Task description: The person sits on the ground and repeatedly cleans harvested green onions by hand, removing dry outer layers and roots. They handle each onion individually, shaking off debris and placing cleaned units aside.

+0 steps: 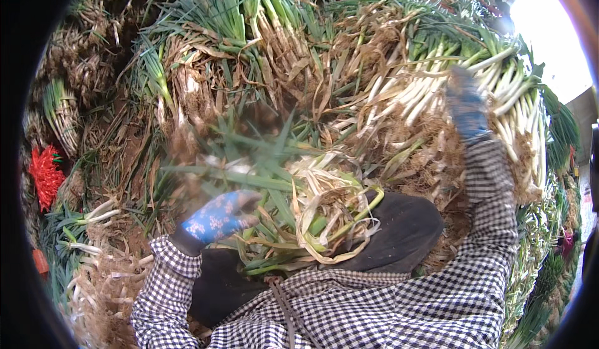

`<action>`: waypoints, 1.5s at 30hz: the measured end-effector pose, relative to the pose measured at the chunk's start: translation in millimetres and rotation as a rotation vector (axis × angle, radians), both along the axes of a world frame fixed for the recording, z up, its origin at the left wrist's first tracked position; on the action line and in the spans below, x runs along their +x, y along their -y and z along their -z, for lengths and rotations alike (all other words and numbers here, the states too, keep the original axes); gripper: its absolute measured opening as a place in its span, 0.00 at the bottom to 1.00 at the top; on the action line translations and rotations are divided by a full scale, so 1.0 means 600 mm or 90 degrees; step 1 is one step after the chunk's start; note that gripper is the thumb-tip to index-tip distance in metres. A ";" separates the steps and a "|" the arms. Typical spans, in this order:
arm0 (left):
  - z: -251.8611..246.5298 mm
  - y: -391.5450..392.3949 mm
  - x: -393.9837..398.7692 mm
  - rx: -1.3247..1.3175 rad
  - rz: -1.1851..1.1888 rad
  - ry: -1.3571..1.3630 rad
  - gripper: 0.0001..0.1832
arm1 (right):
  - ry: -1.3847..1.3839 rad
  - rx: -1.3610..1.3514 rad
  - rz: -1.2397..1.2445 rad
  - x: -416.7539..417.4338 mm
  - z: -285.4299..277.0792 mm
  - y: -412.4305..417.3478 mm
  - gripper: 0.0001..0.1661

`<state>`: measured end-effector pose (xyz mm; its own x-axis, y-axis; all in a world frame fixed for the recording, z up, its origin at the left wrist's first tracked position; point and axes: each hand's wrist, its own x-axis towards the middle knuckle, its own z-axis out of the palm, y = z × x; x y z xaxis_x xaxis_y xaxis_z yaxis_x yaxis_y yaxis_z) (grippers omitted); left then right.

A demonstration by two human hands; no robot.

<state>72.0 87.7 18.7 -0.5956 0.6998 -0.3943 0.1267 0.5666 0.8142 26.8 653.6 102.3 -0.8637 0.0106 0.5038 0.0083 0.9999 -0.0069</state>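
My left hand [222, 215], in a blue flowered glove, is just above my lap on the left. Its fingers and thumb are apart, and I see nothing held between them. Dry, peeled leaves [323, 199] lie heaped on my lap, with green onion leaves [266, 178] beside them, partly blurred. Out to the upper right, my right hand [468, 103] is blurred over a pile of long green onions [430, 89] with white stalks. Whether it grips a stalk cannot be seen.
Unpeeled green onions with brown, rooty ends [281, 35] are heaped ahead. More onions [93, 283] lie at lower left, near a bundle of red ties [47, 176]. Another white-stalked row [529, 129] is at the right. Loose leaves and soil [124, 148] cover the ground.
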 end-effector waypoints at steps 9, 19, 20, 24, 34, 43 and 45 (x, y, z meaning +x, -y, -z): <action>0.055 0.055 -0.057 -0.148 0.066 -0.161 0.29 | 0.470 -0.260 0.063 -0.364 0.427 0.266 0.26; 0.104 0.059 -0.125 -0.412 0.218 -0.396 0.33 | 0.456 -0.197 0.250 -0.636 0.623 0.181 0.32; 0.103 0.057 -0.126 -0.384 0.194 -0.322 0.32 | 0.389 -0.344 0.290 -0.625 0.620 0.178 0.30; 0.090 0.055 -0.127 -0.252 0.099 -0.053 0.33 | 0.483 -0.498 0.164 -0.498 0.555 0.188 0.21; 0.169 -0.093 -0.125 0.186 -0.404 0.349 0.35 | 0.843 -0.740 -0.316 0.053 0.322 0.432 0.29; 0.069 -0.306 -0.171 0.597 -0.554 0.280 0.08 | 0.761 -1.037 -0.229 0.252 0.224 0.459 0.30; -0.014 -0.359 -0.191 0.677 -0.454 0.218 0.15 | 0.626 -1.087 -0.223 0.224 0.218 0.438 0.26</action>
<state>-42.5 303.0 27.0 -0.9403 0.3360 -0.0549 -0.2296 -0.5068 0.8309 161.5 390.6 -28.6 -0.8575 -0.3224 -0.4010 0.4450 -0.0737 -0.8925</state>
